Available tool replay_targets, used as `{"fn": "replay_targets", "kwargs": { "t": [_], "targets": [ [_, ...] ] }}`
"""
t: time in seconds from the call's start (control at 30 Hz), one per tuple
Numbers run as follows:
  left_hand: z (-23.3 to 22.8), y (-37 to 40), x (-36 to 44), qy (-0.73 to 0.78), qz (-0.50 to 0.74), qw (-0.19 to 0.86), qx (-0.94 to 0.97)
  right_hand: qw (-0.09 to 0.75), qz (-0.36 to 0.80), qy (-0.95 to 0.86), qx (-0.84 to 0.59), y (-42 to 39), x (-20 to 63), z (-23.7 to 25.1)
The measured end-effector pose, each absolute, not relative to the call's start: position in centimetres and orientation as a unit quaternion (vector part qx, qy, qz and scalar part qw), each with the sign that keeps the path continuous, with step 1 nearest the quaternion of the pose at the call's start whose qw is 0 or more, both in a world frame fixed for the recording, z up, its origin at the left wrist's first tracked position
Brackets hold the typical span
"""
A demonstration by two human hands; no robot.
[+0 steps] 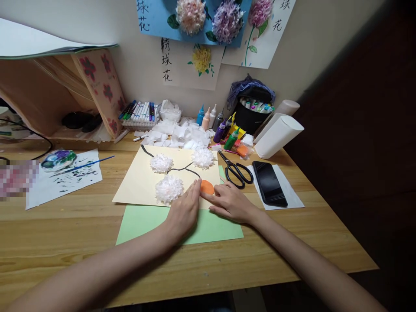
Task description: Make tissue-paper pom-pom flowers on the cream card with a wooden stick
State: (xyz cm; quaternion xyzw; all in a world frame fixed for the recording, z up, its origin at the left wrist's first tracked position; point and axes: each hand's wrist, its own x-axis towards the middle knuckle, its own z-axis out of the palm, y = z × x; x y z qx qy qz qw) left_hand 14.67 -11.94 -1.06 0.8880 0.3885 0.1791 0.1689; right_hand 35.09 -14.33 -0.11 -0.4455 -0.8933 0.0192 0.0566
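Note:
My left hand and my right hand lie flat on the desk, fingertips meeting at a small orange piece on the lower right corner of a cream paper sheet. Both hands press on that orange piece. Three white tissue pom-pom flowers sit on the cream sheet, joined by a black curved line. A green paper sheet lies under my hands, partly beneath the cream one.
Black scissors and a black phone on white paper lie right of my hands. Paint bottles, a marker case, paper rolls, tissue scraps stand behind. A palette, brush and stained paper lie left.

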Motion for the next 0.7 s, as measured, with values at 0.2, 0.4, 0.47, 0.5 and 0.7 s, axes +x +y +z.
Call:
{"fn": "replay_targets", "kwargs": {
  "t": [0.2, 0.4, 0.47, 0.5, 0.7],
  "targets": [
    [-1.5, -11.8, 14.6, 0.377, 0.19, 0.173, 0.89, 0.064, 0.043, -0.867, -0.493, -14.2, 34.9, -0.3],
    [-1.4, -11.9, 14.6, 0.384, 0.199, 0.175, 0.884, 0.067, 0.025, -0.861, -0.503, -14.1, 34.4, -0.1],
    [-1.3, -11.9, 14.7, 0.388, 0.204, 0.177, 0.881, 0.066, 0.022, -0.857, -0.511, -14.0, 34.1, 0.0],
    [-1.3, -11.9, 14.7, 0.389, 0.208, 0.177, 0.88, 0.063, 0.022, -0.857, -0.511, -14.0, 34.0, -0.1],
    [-1.5, -11.8, 14.6, 0.39, 0.218, 0.16, 0.88, 0.088, 0.016, -0.831, -0.549, -14.0, 33.7, -0.5]
  ]
}}
